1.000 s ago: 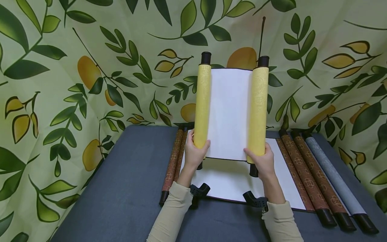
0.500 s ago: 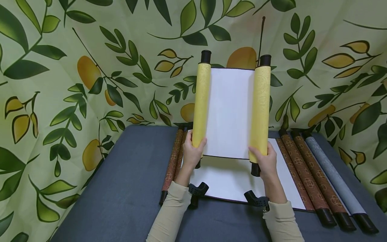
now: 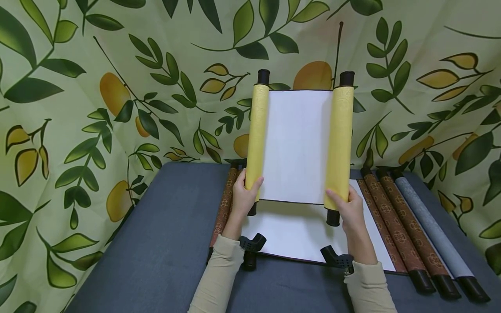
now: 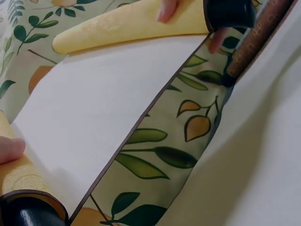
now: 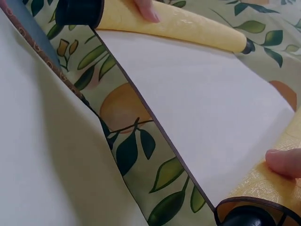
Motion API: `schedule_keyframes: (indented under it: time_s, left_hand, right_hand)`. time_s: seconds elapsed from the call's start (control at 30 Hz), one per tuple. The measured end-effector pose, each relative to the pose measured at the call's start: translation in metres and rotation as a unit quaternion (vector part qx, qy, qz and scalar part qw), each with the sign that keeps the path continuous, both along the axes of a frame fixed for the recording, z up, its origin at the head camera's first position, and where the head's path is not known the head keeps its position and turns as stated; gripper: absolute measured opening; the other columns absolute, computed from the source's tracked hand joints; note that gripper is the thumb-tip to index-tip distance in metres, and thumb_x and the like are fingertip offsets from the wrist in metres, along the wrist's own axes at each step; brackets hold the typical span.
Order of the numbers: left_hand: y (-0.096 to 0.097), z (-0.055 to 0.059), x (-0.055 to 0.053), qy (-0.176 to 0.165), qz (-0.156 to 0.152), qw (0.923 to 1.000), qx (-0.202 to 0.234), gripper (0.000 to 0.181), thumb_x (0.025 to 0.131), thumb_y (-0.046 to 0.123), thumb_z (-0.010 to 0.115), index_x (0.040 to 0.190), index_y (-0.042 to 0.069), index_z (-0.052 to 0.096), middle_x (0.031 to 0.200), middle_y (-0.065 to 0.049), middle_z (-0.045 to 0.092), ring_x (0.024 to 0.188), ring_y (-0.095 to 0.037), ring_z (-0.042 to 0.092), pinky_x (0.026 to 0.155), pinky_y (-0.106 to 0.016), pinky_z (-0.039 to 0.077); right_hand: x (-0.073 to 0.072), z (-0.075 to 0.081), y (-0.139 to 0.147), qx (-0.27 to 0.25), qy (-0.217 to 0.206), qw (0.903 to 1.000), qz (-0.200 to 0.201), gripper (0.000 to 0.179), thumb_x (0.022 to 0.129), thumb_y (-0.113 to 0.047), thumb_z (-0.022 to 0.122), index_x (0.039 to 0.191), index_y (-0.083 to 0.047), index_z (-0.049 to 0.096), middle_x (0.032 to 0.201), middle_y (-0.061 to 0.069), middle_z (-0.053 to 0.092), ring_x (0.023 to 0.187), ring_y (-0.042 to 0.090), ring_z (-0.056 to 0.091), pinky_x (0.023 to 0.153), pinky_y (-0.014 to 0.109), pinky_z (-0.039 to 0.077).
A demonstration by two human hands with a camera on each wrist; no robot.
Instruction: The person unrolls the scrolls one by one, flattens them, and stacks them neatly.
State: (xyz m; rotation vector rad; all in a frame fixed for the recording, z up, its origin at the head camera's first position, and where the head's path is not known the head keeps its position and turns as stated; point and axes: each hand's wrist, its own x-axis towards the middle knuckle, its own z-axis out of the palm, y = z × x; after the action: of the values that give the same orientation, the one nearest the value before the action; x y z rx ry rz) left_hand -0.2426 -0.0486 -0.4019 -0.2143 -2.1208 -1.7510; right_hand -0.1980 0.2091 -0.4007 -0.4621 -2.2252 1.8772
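Observation:
A yellow scroll [image 3: 297,143] with black end knobs is held up, partly unrolled, its blank white sheet facing me. My left hand [image 3: 244,195] grips the left roll near its lower end, the thumb across the front. The right roll [image 3: 339,143] sits in my right hand [image 3: 348,208], held low in the same way. In the left wrist view the left thumb [image 4: 10,149] presses on the yellow covering. The right thumb [image 5: 283,162] lies on the roll in the right wrist view. Most of the other fingers are hidden behind the rolls.
Beneath the held scroll, a larger brown-patterned scroll lies spread with its white sheet [image 3: 289,234] showing. Brown rolls [image 3: 395,226] and a grey-blue roll [image 3: 434,230] lie to the right on the dark blue table [image 3: 156,243]. A leaf-patterned cloth [image 3: 164,108] hangs behind.
My hands have moved slightly apart, the left hand to the left and the right hand to the right. The two rolls stand farther apart, and more white sheet shows.

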Motion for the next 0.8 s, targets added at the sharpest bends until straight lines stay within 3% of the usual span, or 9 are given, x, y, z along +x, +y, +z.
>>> schedule_keyframes:
  time_s: [0.27, 0.47, 0.67, 0.8]
  left_hand:
    - [0.0015, -0.0012, 0.0003, -0.009, 0.001, 0.9999, 0.013, 0.050, 0.092, 0.016, 0.062, 0.137, 0.002, 0.047, 0.107, -0.027, 0.060, 0.082, -0.025, 0.056, 0.069, -0.027, 0.045]
    - [0.0014, -0.0043, 0.0005, 0.008, 0.010, 0.9999, -0.008, 0.050, 0.095, 0.020, 0.056, 0.141, 0.006, 0.042, 0.102, -0.026, 0.061, 0.077, -0.022, 0.056, 0.065, -0.026, 0.045]
    - [-0.0014, -0.0073, -0.0012, 0.033, 0.009, 0.9993, -0.013, 0.052, 0.093, 0.018, 0.055, 0.140, 0.004, 0.039, 0.104, -0.027, 0.063, 0.078, -0.025, 0.058, 0.065, -0.027, 0.046]
    - [-0.0051, -0.0087, -0.0036, 0.031, 0.012, 0.9994, 0.001, 0.056, 0.088, 0.019, 0.060, 0.138, 0.002, 0.042, 0.104, -0.027, 0.065, 0.076, -0.022, 0.057, 0.063, -0.025, 0.046]
  right_hand:
    - [-0.0023, -0.0003, 0.0032, -0.019, -0.013, 0.9997, 0.012, 0.054, 0.095, -0.030, 0.058, 0.143, -0.015, 0.038, 0.103, -0.017, 0.048, 0.091, -0.001, 0.050, 0.083, 0.020, 0.041]
    - [-0.0019, 0.0005, 0.0039, -0.039, 0.007, 0.9991, 0.011, 0.047, 0.096, -0.029, 0.057, 0.138, -0.016, 0.040, 0.096, -0.015, 0.050, 0.082, -0.001, 0.054, 0.068, 0.017, 0.053]
    - [-0.0048, -0.0045, 0.0028, -0.074, 0.044, 0.9962, -0.015, 0.030, 0.096, -0.024, 0.057, 0.124, -0.019, 0.048, 0.089, -0.012, 0.053, 0.073, 0.002, 0.057, 0.056, 0.020, 0.053]
    - [-0.0039, -0.0074, 0.0023, -0.096, 0.064, 0.9934, 0.000, 0.023, 0.095, -0.025, 0.057, 0.116, -0.024, 0.046, 0.088, -0.010, 0.053, 0.069, 0.004, 0.057, 0.052, 0.021, 0.053]
